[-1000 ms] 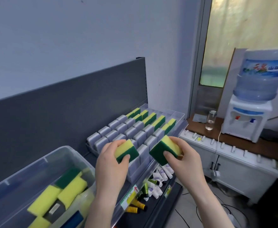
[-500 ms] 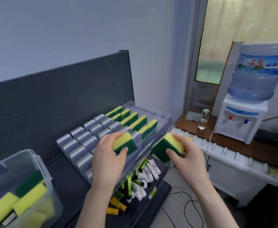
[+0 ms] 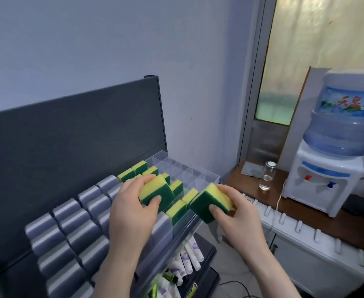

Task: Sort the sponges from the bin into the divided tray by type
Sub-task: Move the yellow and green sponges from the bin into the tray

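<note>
Where the fingers close: the left thumb (image 3: 155, 198) presses a green face while the other left fingers curl over the yellow top; the right thumb (image 3: 214, 208) does the same on a 2nd block.
Left hand (image 3: 131, 211): grips the left sponge (image 3: 155, 192) above the tray's yellow-green rows, beside the grey ones.
Right hand (image 3: 237, 211): grips the right sponge (image 3: 209, 201) tilted over the tray's front right corner, partly past the rim.
Sponges in hand: 2 matching blocks, each yellow foam backed by a dark green scouring layer, held apart from each other.
Divided tray (image 3: 216, 179): clear plastic, sloping toward the camera; grey sponges (image 3: 73, 229) fill the left columns and yellow-green sponges (image 3: 176, 208) stand on edge to their right.
Edges and room: open cells (image 3: 187, 173) show at the far right end, just beyond both hands; a dark back panel (image 3: 69, 136) walls the tray's far side.
Around: tubes (image 3: 187, 259) lie on the shelf below; a glass (image 3: 268, 178) and a water dispenser (image 3: 318, 183) stand on the wooden counter (image 3: 349, 222) to the right.
Since 0.5 s ago: both hands have moved further over the yellow-green rows, grips unchanged; the bin, then at lower left, has left the view.
</note>
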Action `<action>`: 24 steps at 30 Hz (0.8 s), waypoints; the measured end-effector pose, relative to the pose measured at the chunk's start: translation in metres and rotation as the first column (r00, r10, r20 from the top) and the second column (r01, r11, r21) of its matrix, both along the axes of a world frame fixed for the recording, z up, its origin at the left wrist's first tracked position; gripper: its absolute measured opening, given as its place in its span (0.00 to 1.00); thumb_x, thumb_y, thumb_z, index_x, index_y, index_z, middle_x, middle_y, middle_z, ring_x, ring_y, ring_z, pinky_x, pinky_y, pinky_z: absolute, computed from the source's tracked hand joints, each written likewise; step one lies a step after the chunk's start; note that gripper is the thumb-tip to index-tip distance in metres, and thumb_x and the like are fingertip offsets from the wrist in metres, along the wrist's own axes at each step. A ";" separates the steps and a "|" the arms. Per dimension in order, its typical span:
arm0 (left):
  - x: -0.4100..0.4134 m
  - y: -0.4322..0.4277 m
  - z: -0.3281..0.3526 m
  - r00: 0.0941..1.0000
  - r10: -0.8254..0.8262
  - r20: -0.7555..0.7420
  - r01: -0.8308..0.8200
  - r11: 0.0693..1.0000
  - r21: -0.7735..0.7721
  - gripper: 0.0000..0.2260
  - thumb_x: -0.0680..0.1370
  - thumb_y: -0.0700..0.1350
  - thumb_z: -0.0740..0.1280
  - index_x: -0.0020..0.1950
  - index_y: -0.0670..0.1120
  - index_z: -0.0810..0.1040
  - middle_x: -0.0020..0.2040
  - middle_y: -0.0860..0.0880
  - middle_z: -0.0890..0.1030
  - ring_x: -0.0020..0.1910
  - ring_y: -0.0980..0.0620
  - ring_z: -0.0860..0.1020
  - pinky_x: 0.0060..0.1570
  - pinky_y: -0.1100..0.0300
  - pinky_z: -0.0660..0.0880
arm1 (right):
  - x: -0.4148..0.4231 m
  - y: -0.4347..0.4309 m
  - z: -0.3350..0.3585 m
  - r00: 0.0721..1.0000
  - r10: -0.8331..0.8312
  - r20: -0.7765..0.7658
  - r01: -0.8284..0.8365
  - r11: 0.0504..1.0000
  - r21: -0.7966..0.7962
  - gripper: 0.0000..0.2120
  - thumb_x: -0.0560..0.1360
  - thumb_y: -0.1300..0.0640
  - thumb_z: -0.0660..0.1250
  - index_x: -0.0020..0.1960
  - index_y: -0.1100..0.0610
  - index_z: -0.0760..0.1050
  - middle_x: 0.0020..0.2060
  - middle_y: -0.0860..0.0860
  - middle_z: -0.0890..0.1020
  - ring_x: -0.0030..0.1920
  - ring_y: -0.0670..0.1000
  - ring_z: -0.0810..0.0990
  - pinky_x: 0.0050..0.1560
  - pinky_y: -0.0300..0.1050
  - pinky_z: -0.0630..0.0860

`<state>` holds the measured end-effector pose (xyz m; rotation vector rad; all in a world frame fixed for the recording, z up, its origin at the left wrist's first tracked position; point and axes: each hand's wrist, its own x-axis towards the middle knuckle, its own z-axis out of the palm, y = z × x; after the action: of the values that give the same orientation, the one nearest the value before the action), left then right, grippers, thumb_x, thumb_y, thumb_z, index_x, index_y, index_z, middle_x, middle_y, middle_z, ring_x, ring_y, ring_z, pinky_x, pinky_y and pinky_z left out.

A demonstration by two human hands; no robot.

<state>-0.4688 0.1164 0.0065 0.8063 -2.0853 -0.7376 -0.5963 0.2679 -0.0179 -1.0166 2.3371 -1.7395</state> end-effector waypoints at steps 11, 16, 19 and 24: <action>-0.088 -0.084 0.029 0.996 0.091 0.012 -0.090 0.995 -0.051 0.17 0.73 0.42 0.72 0.58 0.58 0.77 0.49 0.63 0.74 0.45 0.60 0.74 0.41 0.67 0.71 | -0.103 -0.094 0.020 0.996 0.066 -0.058 -0.065 0.998 0.005 0.20 0.72 0.62 0.70 0.53 0.40 0.71 0.43 0.33 0.77 0.47 0.29 0.74 0.41 0.24 0.71; -0.099 -0.111 0.027 0.985 0.146 0.087 -0.140 0.987 -0.075 0.18 0.73 0.41 0.72 0.59 0.56 0.77 0.50 0.60 0.76 0.46 0.60 0.74 0.40 0.71 0.68 | -0.127 -0.125 0.011 0.992 0.130 -0.005 -0.130 0.991 -0.020 0.19 0.72 0.63 0.70 0.54 0.42 0.73 0.43 0.34 0.78 0.46 0.30 0.75 0.41 0.23 0.71; -0.103 -0.124 0.023 0.971 0.195 0.140 -0.186 0.980 -0.074 0.18 0.73 0.42 0.72 0.60 0.58 0.76 0.51 0.61 0.74 0.46 0.61 0.73 0.41 0.70 0.67 | -0.139 -0.146 0.008 0.984 0.177 0.019 -0.176 0.984 -0.035 0.23 0.72 0.63 0.70 0.49 0.35 0.70 0.42 0.36 0.79 0.45 0.33 0.76 0.40 0.24 0.71; -0.113 -0.136 0.012 0.943 0.286 0.172 -0.281 0.958 -0.053 0.19 0.73 0.44 0.72 0.61 0.59 0.74 0.51 0.62 0.73 0.46 0.63 0.73 0.40 0.72 0.67 | -0.164 -0.178 0.000 0.952 0.304 0.041 -0.304 0.953 -0.006 0.21 0.72 0.63 0.70 0.50 0.37 0.72 0.41 0.34 0.78 0.45 0.30 0.76 0.39 0.23 0.71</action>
<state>-0.5819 -0.0197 0.0187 1.1641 -2.0683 -0.4933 -0.7604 0.0897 -0.0184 -1.2500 2.0240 -1.6249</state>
